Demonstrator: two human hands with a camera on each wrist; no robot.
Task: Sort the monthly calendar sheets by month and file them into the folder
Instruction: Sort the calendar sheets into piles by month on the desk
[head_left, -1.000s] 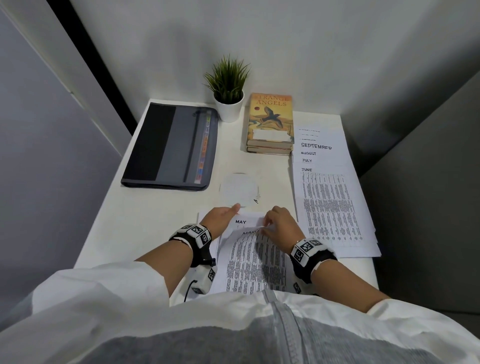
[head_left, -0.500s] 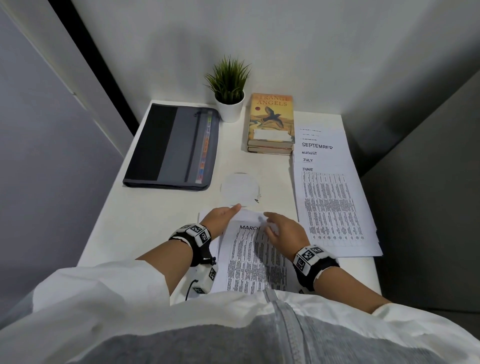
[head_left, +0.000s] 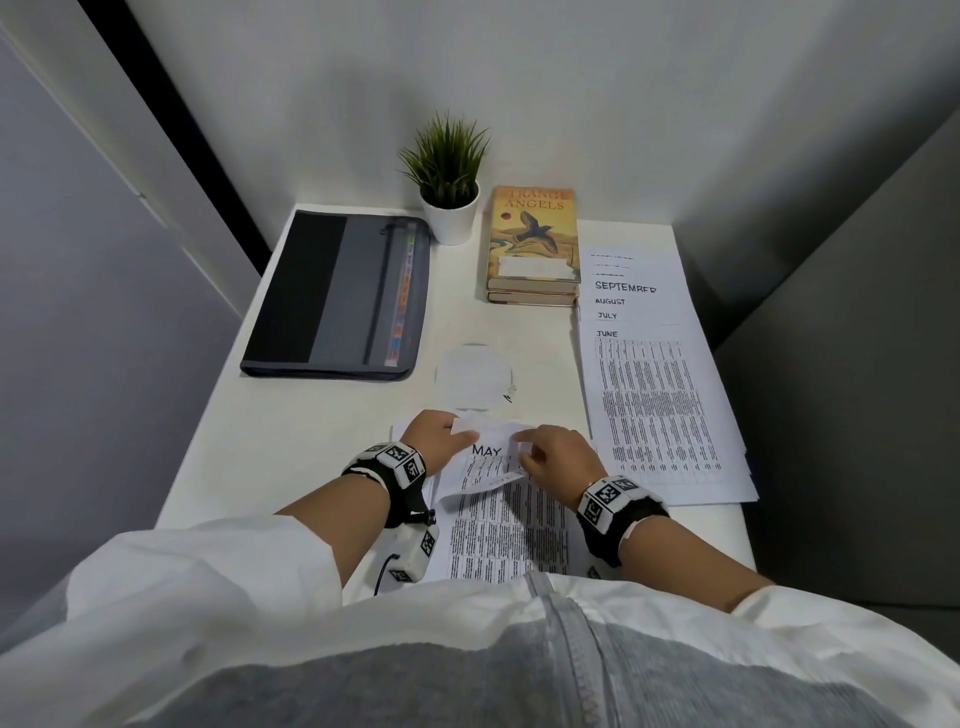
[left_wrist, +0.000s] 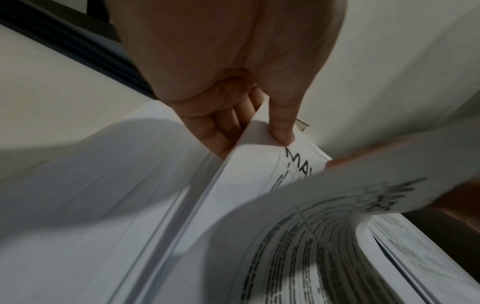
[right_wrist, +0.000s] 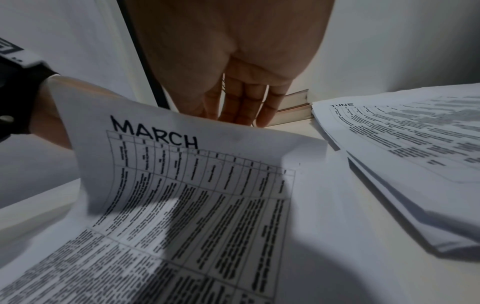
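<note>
A small pile of calendar sheets lies at the table's near edge. My right hand (head_left: 550, 452) holds the top edge of the MARCH sheet (head_left: 504, 530) and bends it back towards me; its fingers (right_wrist: 244, 107) are behind that edge. The MAY sheet (head_left: 485, 451) underneath is uncovered. My left hand (head_left: 441, 434) pinches MAY's top left corner, its thumb (left_wrist: 281, 133) on top and its fingers below. The dark grey folder (head_left: 332, 296) lies shut at the far left, away from both hands. A staggered pile with JUNE on top (head_left: 654, 405) lies at the right.
Stacked books (head_left: 535, 244) and a potted plant (head_left: 449, 176) stand at the back against the wall. A round white disc (head_left: 472, 376) lies just beyond my hands. Bare table (head_left: 311, 441) shows left of the near pile. Walls close in on both sides.
Half a second ago the MARCH sheet lay flat over the pile. My right hand has now peeled its top edge back, showing MAY, and my left hand has pinched MAY's corner.
</note>
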